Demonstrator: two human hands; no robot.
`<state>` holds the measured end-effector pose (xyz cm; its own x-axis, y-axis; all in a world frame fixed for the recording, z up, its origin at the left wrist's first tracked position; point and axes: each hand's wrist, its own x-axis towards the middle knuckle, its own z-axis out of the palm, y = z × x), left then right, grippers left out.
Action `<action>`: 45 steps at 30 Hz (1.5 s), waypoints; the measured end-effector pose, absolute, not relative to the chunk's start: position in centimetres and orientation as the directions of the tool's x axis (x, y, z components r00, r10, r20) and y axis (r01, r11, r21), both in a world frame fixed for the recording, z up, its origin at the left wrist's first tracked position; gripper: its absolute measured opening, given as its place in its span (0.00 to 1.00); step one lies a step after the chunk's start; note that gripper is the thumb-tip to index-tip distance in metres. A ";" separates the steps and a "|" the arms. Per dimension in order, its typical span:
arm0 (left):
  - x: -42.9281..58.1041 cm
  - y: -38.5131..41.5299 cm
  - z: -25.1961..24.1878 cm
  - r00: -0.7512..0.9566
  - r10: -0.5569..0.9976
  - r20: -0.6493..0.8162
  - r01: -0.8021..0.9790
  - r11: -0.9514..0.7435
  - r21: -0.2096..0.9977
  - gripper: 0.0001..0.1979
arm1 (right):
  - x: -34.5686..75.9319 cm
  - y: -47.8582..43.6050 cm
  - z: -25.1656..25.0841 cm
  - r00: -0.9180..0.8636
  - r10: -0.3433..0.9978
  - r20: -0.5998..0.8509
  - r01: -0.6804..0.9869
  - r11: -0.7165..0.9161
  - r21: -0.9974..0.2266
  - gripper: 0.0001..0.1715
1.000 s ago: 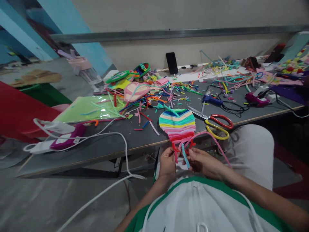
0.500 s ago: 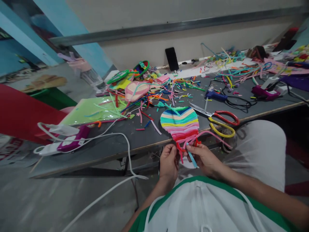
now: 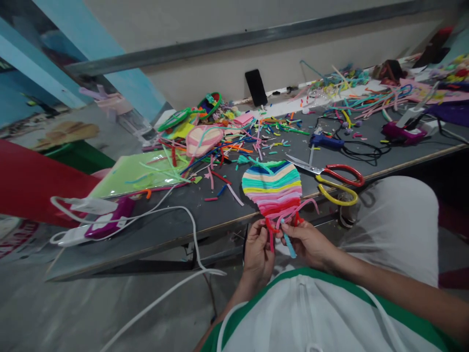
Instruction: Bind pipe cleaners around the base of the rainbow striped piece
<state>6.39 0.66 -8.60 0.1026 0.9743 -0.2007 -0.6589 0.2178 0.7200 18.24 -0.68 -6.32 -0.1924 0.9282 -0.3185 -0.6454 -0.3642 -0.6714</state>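
Observation:
A striped heart (image 3: pixel 271 186) of pipe cleaners, in bands of blue, cream, green, yellow, pink and red, lies over the table's front edge with its pointed end towards me. My left hand (image 3: pixel 258 249) is closed at the lower left of that point, its fingers pinching a red pipe cleaner (image 3: pixel 271 239). Opposite it, my right hand (image 3: pixel 309 240) pinches a light blue pipe cleaner (image 3: pixel 289 244) that hangs down between the hands. A loose pink pipe cleaner (image 3: pixel 309 202) curls out to the right above my right hand. The fingertips partly cover the strands at the point.
Red-and-yellow-handled scissors (image 3: pixel 337 182) lie right of the heart, near a blue glue gun (image 3: pixel 326 141). Cut pipe cleaner bits and a pink striped heart (image 3: pixel 203 141) spread behind. A purple power strip (image 3: pixel 112 220) with white cables sits left. A phone (image 3: pixel 256 87) leans on the wall.
The free end of the pink strand has drawn in to the left and now curls up shorter. Both hands stay at the heart's point, fingers slightly shifted. The view has tilted a little.

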 end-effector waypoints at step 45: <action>6.8 -0.5 -6.6 -0.041 0.998 -0.037 -0.450 0.014 0.893 0.23 | 18.8 -1.1 -6.1 -0.111 0.958 -0.264 -0.488 -0.284 -0.825 0.12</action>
